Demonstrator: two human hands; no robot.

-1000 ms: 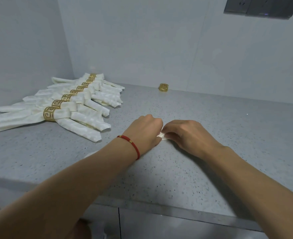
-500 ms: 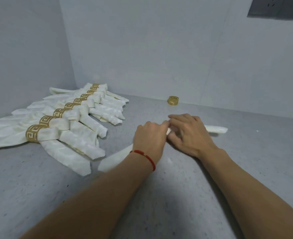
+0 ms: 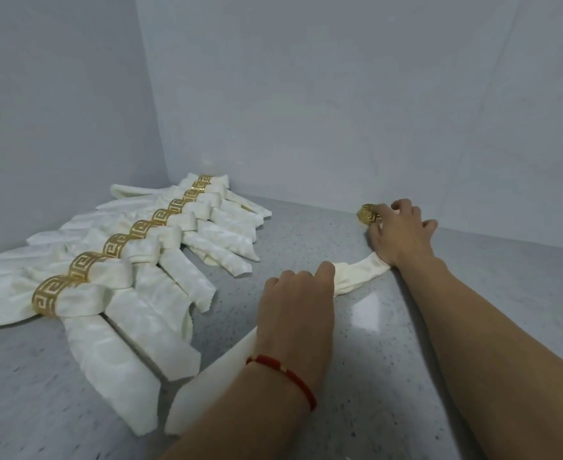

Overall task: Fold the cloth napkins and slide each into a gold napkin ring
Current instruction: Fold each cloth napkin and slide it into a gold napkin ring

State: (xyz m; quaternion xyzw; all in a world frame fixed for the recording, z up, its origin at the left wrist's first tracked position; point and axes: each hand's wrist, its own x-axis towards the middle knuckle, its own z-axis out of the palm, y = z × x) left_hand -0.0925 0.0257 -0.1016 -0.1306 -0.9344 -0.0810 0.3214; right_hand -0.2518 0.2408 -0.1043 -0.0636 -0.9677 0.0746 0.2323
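1. A long folded napkin is lying on the counter, and it runs under both hands.
2. The napkin is pressed flat by the left hand. The palm is down and the fingers are close together. One end of the napkin sticks out behind the wrist, near the red bracelet.
3. The other end is hidden under the heel of the right hand, which is stretched out toward the wall.
4. A loose gold ring is touched by the right fingertips. The fingers are curled at it, but it cannot be told if it is really pinched yet.
5. A row of napkins is laid out to the left of the left hand. Each one is already folded and tucked into its own gold band. About eight bands can be counted.
6. So most of the job looks done. Only this last napkin seems to be left.
7. The ring must next be picked up, and the napkin must be pushed through it.
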